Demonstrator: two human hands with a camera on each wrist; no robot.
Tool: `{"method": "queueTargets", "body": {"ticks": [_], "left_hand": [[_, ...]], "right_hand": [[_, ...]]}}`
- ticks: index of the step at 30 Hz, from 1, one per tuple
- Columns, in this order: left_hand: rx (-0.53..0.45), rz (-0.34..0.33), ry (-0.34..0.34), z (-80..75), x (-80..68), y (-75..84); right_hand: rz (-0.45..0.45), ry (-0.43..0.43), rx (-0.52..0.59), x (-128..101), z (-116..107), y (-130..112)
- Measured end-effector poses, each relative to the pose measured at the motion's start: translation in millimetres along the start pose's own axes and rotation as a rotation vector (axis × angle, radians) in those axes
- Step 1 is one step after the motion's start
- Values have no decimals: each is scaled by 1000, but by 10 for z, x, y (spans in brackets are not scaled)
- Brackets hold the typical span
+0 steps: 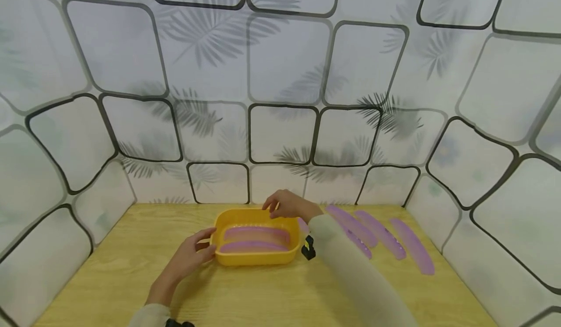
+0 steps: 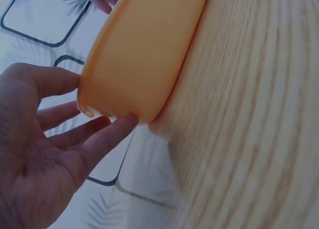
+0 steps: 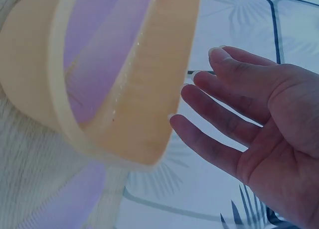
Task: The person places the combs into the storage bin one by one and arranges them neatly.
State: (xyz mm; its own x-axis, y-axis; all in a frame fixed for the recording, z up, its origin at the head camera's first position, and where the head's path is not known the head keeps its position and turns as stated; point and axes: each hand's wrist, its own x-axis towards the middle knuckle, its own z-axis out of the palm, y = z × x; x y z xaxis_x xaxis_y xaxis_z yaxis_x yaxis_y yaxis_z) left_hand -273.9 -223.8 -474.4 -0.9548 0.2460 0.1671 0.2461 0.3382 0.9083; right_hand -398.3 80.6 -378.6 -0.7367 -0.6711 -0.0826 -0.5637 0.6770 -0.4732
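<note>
The yellow tub lies long axis nine-to-three; the left hand touches its nine o'clock end with relaxed fingers, and the right hand hovers, released, at its one o'clock rim.

1. A yellow tub sits on the wooden surface, near the tiled wall.
2. Two purple strips lie side by side inside the tub.
3. The left hand rests against the tub's left end, fingers fairly straight.
4. The right hand is over the tub's far rim, fingers bent down to the edge; whether it has a grip there I cannot tell.
5. More purple strips lie in a row on the surface right of the tub, partly behind the right sleeve.
</note>
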Motion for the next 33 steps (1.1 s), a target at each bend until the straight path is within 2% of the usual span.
{"method": "queueTargets", "body": {"ticks": [4, 9, 23, 33], "left_hand": [[-26, -40, -6, 9, -7, 14], [-28, -47, -3, 13, -12, 30], [-36, -48, -7, -4, 3, 11], [-29, -14, -12, -5, 1, -13]], "right_hand": [[26, 6, 18, -99, -75, 52], [42, 13, 37, -202, -157, 144], [68, 41, 73, -460, -275, 415], [108, 26, 64, -581, -227, 577]]}}
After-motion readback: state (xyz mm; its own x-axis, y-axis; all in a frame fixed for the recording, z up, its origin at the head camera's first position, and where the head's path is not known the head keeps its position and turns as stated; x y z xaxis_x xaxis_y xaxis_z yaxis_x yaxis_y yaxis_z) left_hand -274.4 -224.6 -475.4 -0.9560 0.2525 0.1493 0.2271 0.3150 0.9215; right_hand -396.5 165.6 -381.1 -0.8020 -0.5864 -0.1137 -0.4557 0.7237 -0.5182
